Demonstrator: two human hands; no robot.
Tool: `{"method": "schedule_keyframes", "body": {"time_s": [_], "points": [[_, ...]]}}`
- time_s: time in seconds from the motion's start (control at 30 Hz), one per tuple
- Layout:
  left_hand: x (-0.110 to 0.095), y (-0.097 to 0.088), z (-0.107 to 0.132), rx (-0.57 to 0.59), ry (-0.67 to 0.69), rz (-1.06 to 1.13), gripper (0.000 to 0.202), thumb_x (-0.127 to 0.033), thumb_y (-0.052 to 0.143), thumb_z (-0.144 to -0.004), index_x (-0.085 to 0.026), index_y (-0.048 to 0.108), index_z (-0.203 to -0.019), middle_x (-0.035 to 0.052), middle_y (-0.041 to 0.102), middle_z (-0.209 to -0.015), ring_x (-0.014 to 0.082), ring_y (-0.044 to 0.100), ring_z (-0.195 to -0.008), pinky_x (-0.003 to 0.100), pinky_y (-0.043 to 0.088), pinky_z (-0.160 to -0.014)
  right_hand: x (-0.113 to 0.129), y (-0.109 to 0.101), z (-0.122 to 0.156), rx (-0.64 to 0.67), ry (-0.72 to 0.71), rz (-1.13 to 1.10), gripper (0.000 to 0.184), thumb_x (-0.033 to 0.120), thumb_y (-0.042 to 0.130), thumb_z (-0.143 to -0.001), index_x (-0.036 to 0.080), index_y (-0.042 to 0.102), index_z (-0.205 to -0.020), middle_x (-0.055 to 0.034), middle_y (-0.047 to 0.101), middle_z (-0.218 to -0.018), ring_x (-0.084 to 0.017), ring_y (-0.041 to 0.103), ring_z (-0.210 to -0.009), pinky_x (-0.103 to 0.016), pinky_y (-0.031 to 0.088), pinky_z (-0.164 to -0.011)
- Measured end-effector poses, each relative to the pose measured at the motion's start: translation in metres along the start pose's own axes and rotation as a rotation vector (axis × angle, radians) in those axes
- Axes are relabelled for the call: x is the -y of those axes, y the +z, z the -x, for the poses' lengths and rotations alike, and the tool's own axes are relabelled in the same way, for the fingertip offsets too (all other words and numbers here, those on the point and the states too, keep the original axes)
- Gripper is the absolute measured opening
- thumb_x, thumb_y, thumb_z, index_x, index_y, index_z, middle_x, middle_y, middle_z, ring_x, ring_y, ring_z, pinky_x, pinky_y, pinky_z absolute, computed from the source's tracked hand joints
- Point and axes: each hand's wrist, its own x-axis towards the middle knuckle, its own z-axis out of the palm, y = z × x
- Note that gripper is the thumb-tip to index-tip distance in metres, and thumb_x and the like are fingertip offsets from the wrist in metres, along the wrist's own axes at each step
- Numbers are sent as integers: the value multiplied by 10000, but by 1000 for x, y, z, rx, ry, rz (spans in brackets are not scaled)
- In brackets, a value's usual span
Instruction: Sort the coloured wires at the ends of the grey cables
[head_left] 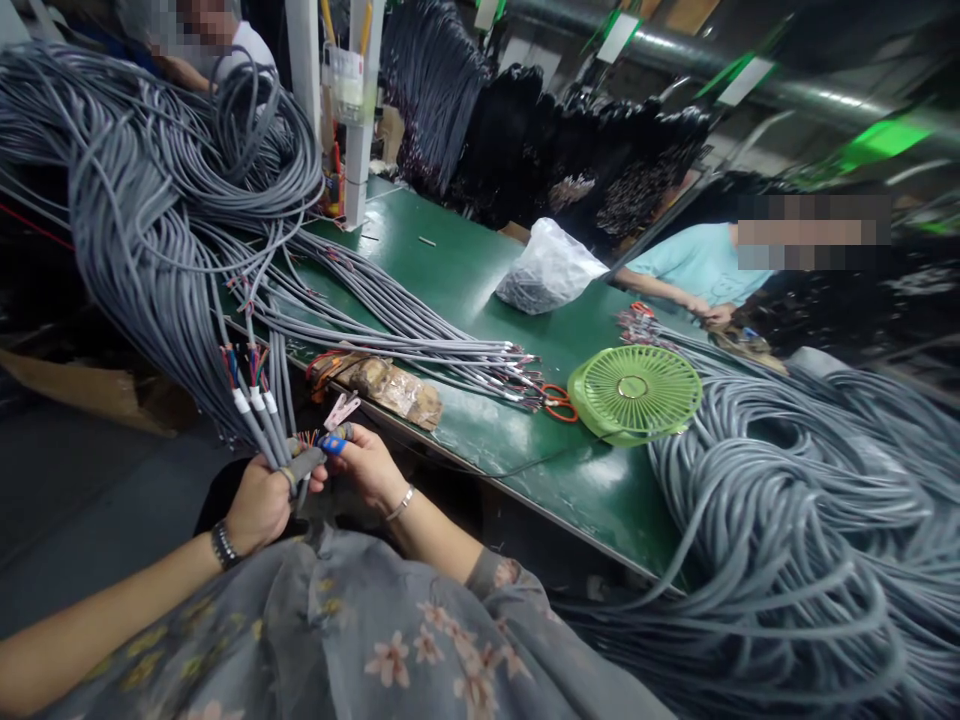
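Several grey cables (264, 428) with white sleeves and stripped, multicoloured wire ends are gripped in my left hand (264, 500), its fingers wrapped round them. Close beside it, my right hand (367, 468) pinches at the small coloured wires (307, 438) of a cable end; blue tape is round a finger. Both hands wear finger covers and nearly touch, in front of the table edge. A pale pink clothespin (342, 411) sits just above my right hand. The exact strand between my right fingertips is hidden.
A green table (457, 270) bears a bundle of grey cables (420, 335), a taped brown block (397, 390), orange-handled scissors (559, 402), a green fan (634, 392) and a plastic bag (551, 268). Cable heaps hang left (142, 230) and right (795, 520). Two people sit across.
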Motion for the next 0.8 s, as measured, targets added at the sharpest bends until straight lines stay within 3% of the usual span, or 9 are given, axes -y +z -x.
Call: {"method": "schedule_keyframes", "body": {"time_s": [0.17,0.4,0.8], "points": [[0,-1,1,16,27,-7,336,-233,967,-327,-183,742,-571,10,693,-471,140,615,-424,212,489,-401,4,2,0,-16,8,-3,511,512,987,-559,201,607,-703,67,556,-567,-79,445,-512,-242,373,-536],[1,-6,0,48,46,-14,336,-230,962,-376,-185,732,-618,12,708,-500,166,640,-429,245,518,-415,-1,1,0,-26,-28,-14,452,458,982,-612,197,619,-672,45,560,-569,-93,436,-528,-260,378,-536],[-13,-8,5,148,-29,53,388,-145,988,-314,-171,813,-659,43,761,-564,152,687,-502,210,566,-485,1,-3,-6,80,118,-137,412,397,973,-623,194,617,-666,45,568,-584,-90,452,-537,-246,430,-550]]}}
